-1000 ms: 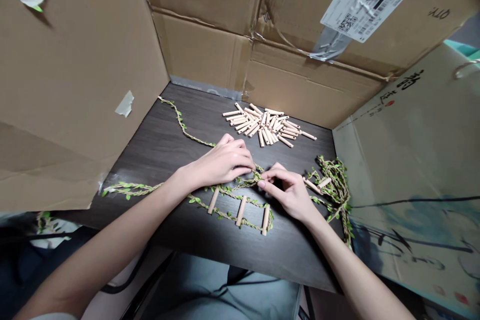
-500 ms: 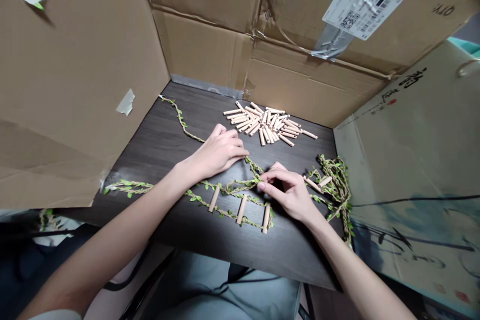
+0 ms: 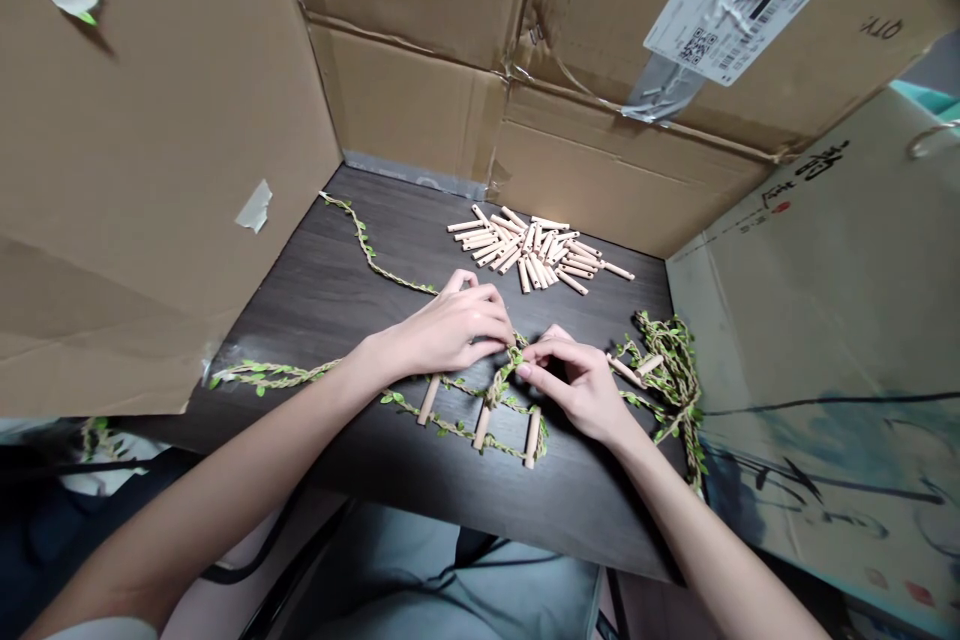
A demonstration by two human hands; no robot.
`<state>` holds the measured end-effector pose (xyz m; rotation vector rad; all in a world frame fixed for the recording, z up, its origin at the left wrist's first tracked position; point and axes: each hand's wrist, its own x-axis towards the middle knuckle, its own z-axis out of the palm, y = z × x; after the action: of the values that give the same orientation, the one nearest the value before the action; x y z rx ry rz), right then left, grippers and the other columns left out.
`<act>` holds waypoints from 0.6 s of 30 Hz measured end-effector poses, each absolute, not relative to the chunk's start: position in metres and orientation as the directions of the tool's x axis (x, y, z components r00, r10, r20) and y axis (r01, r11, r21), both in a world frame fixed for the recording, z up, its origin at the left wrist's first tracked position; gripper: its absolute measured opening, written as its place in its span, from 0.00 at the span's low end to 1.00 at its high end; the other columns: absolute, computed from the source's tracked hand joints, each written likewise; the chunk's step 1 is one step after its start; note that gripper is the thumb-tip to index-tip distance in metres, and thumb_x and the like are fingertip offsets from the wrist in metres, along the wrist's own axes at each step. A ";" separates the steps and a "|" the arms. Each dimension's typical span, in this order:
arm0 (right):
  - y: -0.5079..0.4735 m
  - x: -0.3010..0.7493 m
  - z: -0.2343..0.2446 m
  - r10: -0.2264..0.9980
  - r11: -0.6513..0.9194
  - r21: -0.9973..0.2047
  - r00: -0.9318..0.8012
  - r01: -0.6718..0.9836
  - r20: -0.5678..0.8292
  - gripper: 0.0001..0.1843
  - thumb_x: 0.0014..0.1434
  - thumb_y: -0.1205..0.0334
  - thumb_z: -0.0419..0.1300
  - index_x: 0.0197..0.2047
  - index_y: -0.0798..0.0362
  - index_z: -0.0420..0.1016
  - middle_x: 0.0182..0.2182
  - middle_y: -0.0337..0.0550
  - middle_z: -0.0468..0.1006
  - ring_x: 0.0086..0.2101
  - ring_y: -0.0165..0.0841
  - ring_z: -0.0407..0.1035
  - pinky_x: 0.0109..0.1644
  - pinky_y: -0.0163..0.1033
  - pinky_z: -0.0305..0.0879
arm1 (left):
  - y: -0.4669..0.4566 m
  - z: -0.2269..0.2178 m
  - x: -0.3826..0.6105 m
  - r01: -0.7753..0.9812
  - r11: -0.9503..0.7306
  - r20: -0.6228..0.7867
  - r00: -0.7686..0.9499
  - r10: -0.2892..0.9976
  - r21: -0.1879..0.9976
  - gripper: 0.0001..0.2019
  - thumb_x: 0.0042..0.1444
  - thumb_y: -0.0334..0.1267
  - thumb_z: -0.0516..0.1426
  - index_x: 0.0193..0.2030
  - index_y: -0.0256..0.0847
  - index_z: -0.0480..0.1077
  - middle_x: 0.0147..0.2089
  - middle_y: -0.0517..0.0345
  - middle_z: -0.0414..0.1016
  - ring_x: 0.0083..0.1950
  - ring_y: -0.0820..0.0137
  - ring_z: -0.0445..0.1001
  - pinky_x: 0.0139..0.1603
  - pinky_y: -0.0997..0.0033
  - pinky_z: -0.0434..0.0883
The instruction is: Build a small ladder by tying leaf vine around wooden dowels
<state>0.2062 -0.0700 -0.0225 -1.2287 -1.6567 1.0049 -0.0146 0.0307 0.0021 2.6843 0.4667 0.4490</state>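
A leafy twine cord (image 3: 498, 386) hangs in a loop between my two hands, above a small ladder of cord and rungs. My left hand (image 3: 469, 322) is closed, its fingertips pinching the cord near the knot. Thumb and forefinger of my right hand (image 3: 574, 380) pinch the same cord from the right side. Below them lie wooden rungs: a left dowel (image 3: 429, 400), a middle dowel (image 3: 481, 426) and a right dowel (image 3: 532, 438), joined by leafy cord along their ends. The fingertips partly hide the knot.
Loose wooden dowels (image 3: 536, 250) with drilled ends lie in a pile at the back. A leafy cord bundle (image 3: 679, 370) with two dowels lies at the right. Cardboard walls (image 3: 420, 100) enclose the dark table (image 3: 300, 295). Another cord (image 3: 367, 245) runs from the left wall.
My left hand has moved right and slightly toward me, close to the right hand. The cord loop has swung from lying leftward to hanging down. The right hand has stayed put.
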 end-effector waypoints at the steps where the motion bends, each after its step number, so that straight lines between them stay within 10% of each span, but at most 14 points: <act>1: -0.070 0.206 -0.022 0.969 0.210 -0.927 -0.190 0.309 0.156 0.09 0.65 0.52 0.68 0.40 0.49 0.84 0.33 0.42 0.79 0.36 0.37 0.69 0.42 0.44 0.66 | 0.033 0.001 -0.016 0.263 -0.875 0.242 0.893 0.380 0.406 0.10 0.71 0.35 0.56 0.46 0.45 0.80 0.47 0.56 0.85 0.53 0.63 0.73 0.59 0.53 0.54; 9: -0.071 0.204 -0.018 0.959 0.235 -0.934 -0.223 0.268 0.177 0.07 0.65 0.55 0.69 0.39 0.50 0.84 0.33 0.42 0.80 0.36 0.36 0.69 0.43 0.44 0.65 | 0.052 0.002 -0.030 0.394 -0.876 0.252 0.850 0.462 0.276 0.12 0.71 0.34 0.55 0.49 0.44 0.80 0.45 0.53 0.84 0.50 0.61 0.72 0.59 0.51 0.55; 14: -0.071 0.203 -0.019 0.966 0.211 -0.936 -0.205 0.281 0.157 0.09 0.65 0.53 0.69 0.40 0.50 0.84 0.33 0.42 0.80 0.37 0.36 0.70 0.44 0.44 0.66 | 0.033 0.007 -0.020 0.306 -0.862 0.310 0.841 0.444 0.404 0.20 0.65 0.29 0.56 0.62 0.45 0.75 0.63 0.50 0.77 0.63 0.59 0.71 0.66 0.51 0.55; 18: -0.070 0.205 -0.020 0.971 0.200 -0.941 -0.181 0.275 0.154 0.10 0.65 0.52 0.69 0.40 0.50 0.84 0.34 0.43 0.80 0.37 0.36 0.70 0.43 0.44 0.66 | 0.027 0.001 -0.015 0.214 -0.865 0.269 0.893 0.362 0.453 0.13 0.69 0.30 0.54 0.51 0.45 0.80 0.45 0.56 0.84 0.48 0.67 0.78 0.66 0.54 0.56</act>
<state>0.2052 -0.0696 -0.0202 -1.2015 -1.6240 1.0304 -0.0147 0.0273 0.0011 2.6396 0.4212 0.4877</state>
